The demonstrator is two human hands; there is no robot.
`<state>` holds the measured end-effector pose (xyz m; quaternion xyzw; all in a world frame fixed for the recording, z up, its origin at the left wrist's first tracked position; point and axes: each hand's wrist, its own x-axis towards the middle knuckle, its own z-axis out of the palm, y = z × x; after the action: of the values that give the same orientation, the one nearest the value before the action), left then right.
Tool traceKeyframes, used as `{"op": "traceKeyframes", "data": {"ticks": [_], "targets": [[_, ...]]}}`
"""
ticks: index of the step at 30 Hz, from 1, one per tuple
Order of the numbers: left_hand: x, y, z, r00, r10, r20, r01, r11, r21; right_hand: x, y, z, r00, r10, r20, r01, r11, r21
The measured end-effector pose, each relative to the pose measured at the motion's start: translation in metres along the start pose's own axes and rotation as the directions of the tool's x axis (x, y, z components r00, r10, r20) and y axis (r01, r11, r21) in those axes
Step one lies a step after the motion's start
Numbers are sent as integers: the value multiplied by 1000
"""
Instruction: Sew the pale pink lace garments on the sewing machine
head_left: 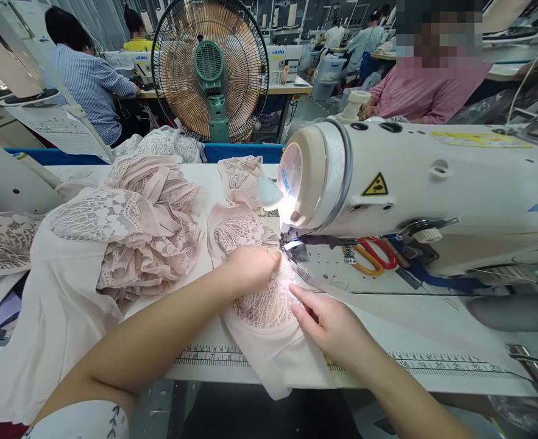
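A pale pink lace garment (pixel 259 305) lies under the needle area of a white sewing machine (pixel 387 177). My left hand (pixel 254 268) presses on the lace just in front of the presser foot (pixel 288 241), its fingers closed on the fabric. Lower and to the right, my right hand (pixel 326 317) has thumb and forefinger pinched on the garment's right edge. A narrow pale strip (pixel 332 289) runs from the foot toward the right. The machine's lamp lights the needle area, and the needle tip cannot be made out.
Heaped pink lace garments (pixel 154 225) cover the left of the table. Orange-handled scissors (pixel 369 262) and red-handled ones (pixel 382 253) lie under the machine arm. A ruler tape (pixel 433 363) runs along the front edge. Behind stand a large fan (pixel 210 67) and several people.
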<state>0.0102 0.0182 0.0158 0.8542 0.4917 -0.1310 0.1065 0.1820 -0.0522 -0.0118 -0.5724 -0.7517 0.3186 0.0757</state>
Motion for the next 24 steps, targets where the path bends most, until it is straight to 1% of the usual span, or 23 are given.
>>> {"op": "traceKeyframes", "data": {"ticks": [4, 7, 11, 14, 16, 18, 20, 24], "targets": [[-2, -1, -6, 1000, 15, 23, -14, 1000, -11, 1, -3, -2, 999, 16, 29, -14, 998, -69], [-3, -2, -8, 1000, 23, 19, -23, 1000, -12, 11, -10, -12, 995, 5, 101, 12, 986, -166], [-4, -4, -4, 999, 47, -20, -47, 999, 6, 29, -21, -24, 978, 18, 209, 47, 953, -300], [-5, -5, -1, 998, 55, -31, -55, 998, 14, 38, -23, -26, 973, 39, 228, 45, 935, -353], [-5, -5, -1, 999, 46, -20, -46, 999, 4, 39, -21, -24, 971, 55, 235, 31, 938, -346], [-6, -4, -2, 1000, 25, 1, -25, 1000, -6, 38, -18, -21, 970, 61, 234, 12, 954, -299], [-6, -3, -4, 1000, 9, 14, -9, 1000, -10, 35, -15, -20, 977, 72, 202, -18, 965, -260], [-4, 0, -7, 1000, 1, 2, -1, 1000, -15, 25, -12, -18, 992, 114, 51, -91, 940, -328]]}}
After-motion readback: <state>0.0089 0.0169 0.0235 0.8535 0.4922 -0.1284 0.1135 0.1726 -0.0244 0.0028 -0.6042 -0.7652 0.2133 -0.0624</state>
